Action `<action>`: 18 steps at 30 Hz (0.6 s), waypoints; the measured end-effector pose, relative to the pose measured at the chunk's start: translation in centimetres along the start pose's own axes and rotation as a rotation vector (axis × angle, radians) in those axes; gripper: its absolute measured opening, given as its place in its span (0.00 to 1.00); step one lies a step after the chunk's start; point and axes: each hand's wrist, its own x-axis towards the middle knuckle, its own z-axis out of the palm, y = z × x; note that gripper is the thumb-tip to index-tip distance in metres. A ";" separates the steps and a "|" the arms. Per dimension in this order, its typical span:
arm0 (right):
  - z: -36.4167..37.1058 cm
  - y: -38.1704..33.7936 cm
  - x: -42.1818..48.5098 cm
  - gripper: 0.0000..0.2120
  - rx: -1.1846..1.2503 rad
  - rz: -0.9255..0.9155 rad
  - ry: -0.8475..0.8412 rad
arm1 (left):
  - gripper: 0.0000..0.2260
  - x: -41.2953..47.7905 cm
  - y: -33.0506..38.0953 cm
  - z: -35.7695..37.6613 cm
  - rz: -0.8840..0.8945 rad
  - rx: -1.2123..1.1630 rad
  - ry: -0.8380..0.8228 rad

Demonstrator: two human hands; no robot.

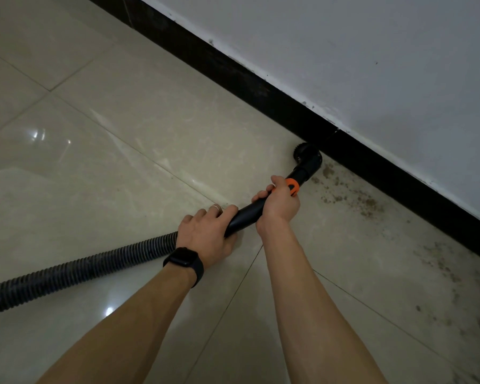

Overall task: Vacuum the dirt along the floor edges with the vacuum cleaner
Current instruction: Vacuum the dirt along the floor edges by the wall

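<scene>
Both hands grasp the wand (pixel 247 214): right hand (pixel 280 200) curled round it by the orange collar (pixel 293 187), left hand (pixel 205 234) where the hose (pixel 75 273) joins. Brush head (pixel 306 155) sits on the tile, touching the black skirting (pixel 261 87). Step in hand: edge vacuuming. Dirt (pixel 349 195) lies just right of the head; next move likely calls for drawing the head along the skirting through it.

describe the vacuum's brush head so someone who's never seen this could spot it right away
Find the black skirting board running diagonally under the white wall. Where it meets the beige tiled floor, the round black brush head sits at its foot, just left of the scattered dirt. It alone caps the rigid tube with the orange collar, beyond the right hand.
</scene>
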 end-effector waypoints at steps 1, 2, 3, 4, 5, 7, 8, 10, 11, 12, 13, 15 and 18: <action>0.1 -0.1 0.3 0.06 -0.001 -0.006 0.001 | 0.19 0.2 0.2 0.0 -0.011 -0.012 -0.004; 0.1 -0.2 0.5 0.06 -0.001 -0.012 0.001 | 0.19 0.4 0.3 0.1 -0.019 -0.025 -0.009; 0.2 -0.2 0.8 0.06 0.000 -0.016 -0.002 | 0.18 0.7 0.3 0.1 -0.025 -0.039 -0.014; 0.3 -0.3 1.0 0.07 0.004 -0.021 -0.005 | 0.17 1.0 0.2 0.0 -0.026 -0.055 -0.023; 0.3 -0.3 1.1 0.08 0.009 -0.027 -0.007 | 0.17 1.2 0.1 0.0 -0.023 -0.073 -0.034; 0.6 -0.3 1.4 0.12 0.011 -0.039 -0.008 | 0.16 1.7 -0.2 -0.1 -0.018 -0.108 -0.055; 0.7 -0.4 1.6 0.14 0.010 -0.041 -0.007 | 0.16 2.0 -0.3 -0.1 -0.020 -0.121 -0.061; 1.0 -0.5 1.8 0.16 0.007 -0.043 -0.002 | 0.15 2.4 -0.4 -0.2 -0.030 -0.133 -0.068; 1.1 -0.6 1.9 0.17 0.005 -0.045 0.001 | 0.15 2.5 -0.4 -0.2 -0.035 -0.136 -0.072; 1.2 -0.7 2.0 0.17 0.002 -0.047 0.004 | 0.14 2.7 -0.4 -0.1 -0.037 -0.138 -0.075; 1.4 -0.7 2.0 0.17 -0.003 -0.048 0.005 | 0.14 2.8 -0.5 -0.2 -0.038 -0.142 -0.077; 1.6 -0.8 2.0 0.17 -0.014 -0.046 0.001 | 0.14 2.9 -0.5 -0.2 -0.041 -0.150 -0.080; 1.3 -0.9 1.7 0.17 -0.026 -0.038 -0.005 | 0.14 2.7 -0.3 -0.3 -0.040 -0.151 -0.092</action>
